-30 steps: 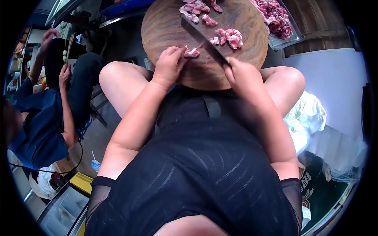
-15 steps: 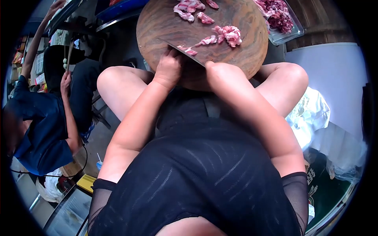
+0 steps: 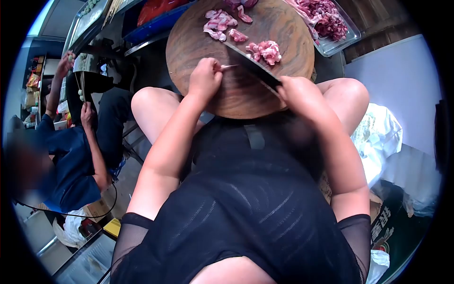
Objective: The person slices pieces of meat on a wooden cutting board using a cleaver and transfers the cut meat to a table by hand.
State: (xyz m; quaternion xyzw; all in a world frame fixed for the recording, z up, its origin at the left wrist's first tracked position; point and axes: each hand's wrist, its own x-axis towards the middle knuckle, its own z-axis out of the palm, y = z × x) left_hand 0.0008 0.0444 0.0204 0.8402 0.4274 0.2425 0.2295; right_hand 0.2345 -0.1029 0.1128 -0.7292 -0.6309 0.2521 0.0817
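A round wooden board (image 3: 189, 52) lies between the knees. My right hand (image 3: 300, 94) is closed round the handle of a knife (image 3: 253, 67), whose blade slants up and left over the board. At the board's left part, my left hand (image 3: 206, 78) pinches a thin strip of meat (image 3: 229, 66) that reaches toward the blade. Just beyond the blade is a pile of cut meat (image 3: 266, 51), with a small piece (image 3: 238, 35) to its upper left. Larger pale pink strips (image 3: 220, 21) lie near the far left edge.
A clear tray (image 3: 352, 34) of chopped meat stands at the upper right. A blue bin (image 3: 156, 24) holds something red beyond the board. At the left, another person (image 3: 71, 165) holds thin sticks with round green pieces. A white bag (image 3: 378, 137) is at the right.
The knife has moved right and away from my left hand, its blade lifted from beside the fingers. The camera view has shifted. The other person's raised hand has come down toward the sticks.
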